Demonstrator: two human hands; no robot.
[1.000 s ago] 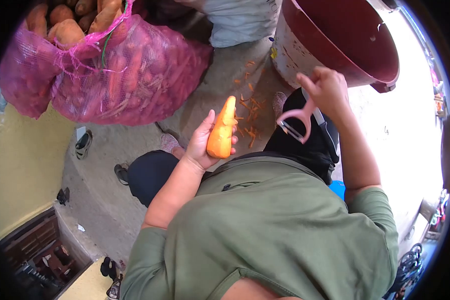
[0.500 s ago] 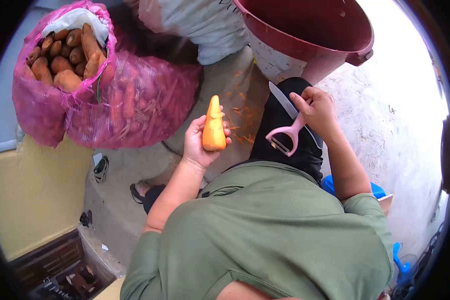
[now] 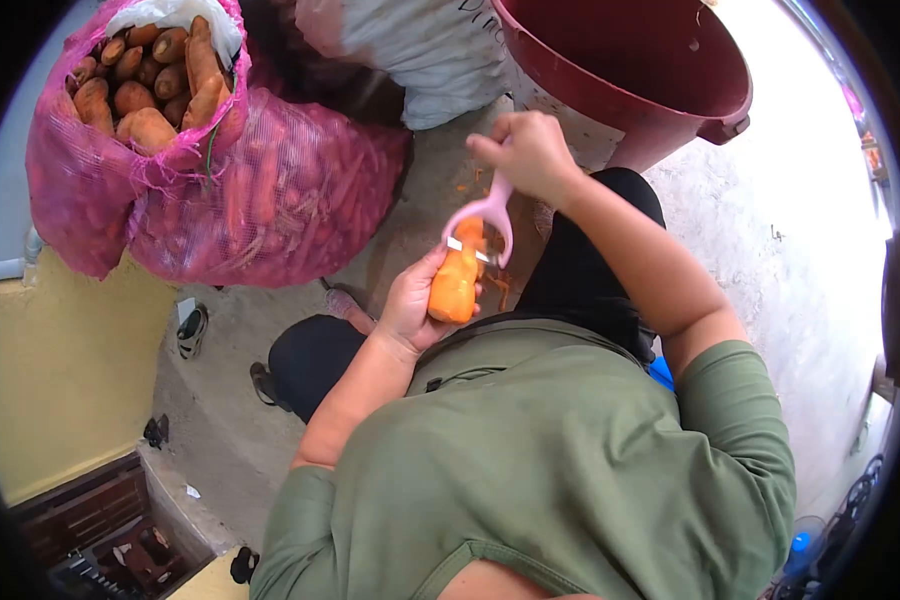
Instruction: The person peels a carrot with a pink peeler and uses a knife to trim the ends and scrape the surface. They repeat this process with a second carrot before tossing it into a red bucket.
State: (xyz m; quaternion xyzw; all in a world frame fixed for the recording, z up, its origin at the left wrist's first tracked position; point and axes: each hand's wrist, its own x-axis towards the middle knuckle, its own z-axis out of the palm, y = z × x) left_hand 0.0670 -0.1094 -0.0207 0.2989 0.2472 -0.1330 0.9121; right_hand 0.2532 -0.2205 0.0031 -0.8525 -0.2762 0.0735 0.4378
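My left hand (image 3: 410, 303) is wrapped round a peeled orange carrot (image 3: 453, 290), its thick end towards my body. In my right hand (image 3: 532, 152) is a pink Y-shaped peeler (image 3: 492, 208), gripped by its handle. The peeler's blade lies across the upper part of the carrot and appears to touch it. That narrow end is partly covered by the peeler and blurred.
A pink mesh sack (image 3: 300, 190) bulges at the left, and an open sack of unpeeled carrots (image 3: 135, 100) stands beside it. A large red bucket (image 3: 660, 110) is ahead, next to a white sack (image 3: 420, 50). Orange peelings (image 3: 500, 292) lie on the floor.
My right hand has swung left and forward, bringing the peeler onto the carrot. The carrot has shifted slightly right and down. The knife blade seen by my right hand is out of sight.
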